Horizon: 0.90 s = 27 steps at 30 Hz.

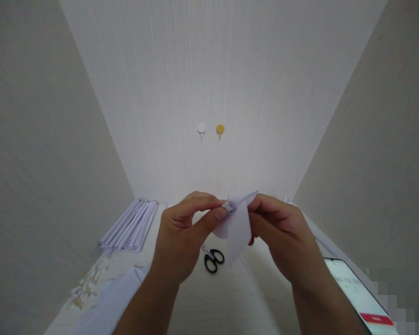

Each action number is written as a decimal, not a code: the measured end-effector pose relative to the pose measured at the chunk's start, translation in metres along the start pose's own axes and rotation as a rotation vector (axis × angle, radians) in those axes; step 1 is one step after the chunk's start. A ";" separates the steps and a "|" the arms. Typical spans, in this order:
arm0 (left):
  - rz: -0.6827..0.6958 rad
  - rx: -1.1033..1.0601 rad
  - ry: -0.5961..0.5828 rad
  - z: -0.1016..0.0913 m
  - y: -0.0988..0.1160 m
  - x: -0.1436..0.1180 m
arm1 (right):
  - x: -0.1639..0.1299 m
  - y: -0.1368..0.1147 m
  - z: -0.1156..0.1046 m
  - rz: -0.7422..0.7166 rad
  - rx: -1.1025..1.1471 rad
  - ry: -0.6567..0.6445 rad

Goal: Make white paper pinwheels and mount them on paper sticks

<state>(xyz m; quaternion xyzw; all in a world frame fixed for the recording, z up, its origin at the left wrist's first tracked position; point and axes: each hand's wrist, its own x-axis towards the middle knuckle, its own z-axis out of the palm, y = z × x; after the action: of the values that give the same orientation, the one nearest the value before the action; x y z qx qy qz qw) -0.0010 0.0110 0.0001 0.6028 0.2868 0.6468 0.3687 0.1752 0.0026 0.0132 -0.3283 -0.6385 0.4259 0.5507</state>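
A folded piece of white paper [239,230] is held up between my two hands, with one strip hanging down and a pointed corner sticking up to the right. My left hand [183,232] pinches a small curled part of it between thumb and index finger. On the other side, my right hand [281,228] grips the paper's right edge, its fingertips partly hidden behind the sheet. Black-handled scissors [214,260] lie on the table below, their blades mostly covered by my left hand.
Folded white paper strips [129,225] lie stacked at the left. Nearer are white sheets [108,298] and a cluster of small white and gold pieces [87,288]. A phone [356,293] with a lit screen is at the right. White [201,128] and yellow [220,129] hooks sit on the back panel.
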 end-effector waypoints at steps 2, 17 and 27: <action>0.010 0.027 0.011 0.000 -0.001 0.000 | 0.002 0.002 0.001 0.011 0.028 -0.003; 0.000 0.231 -0.044 -0.014 -0.016 0.003 | 0.023 0.019 -0.003 0.071 0.202 0.110; 0.076 0.899 -0.326 -0.013 -0.030 0.011 | 0.036 0.032 -0.009 0.136 0.278 0.310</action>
<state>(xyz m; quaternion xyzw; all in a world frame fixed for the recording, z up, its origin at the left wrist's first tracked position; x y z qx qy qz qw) -0.0099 0.0377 -0.0200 0.8062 0.4544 0.3686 0.0878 0.1759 0.0492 -0.0004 -0.3532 -0.4579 0.4905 0.6520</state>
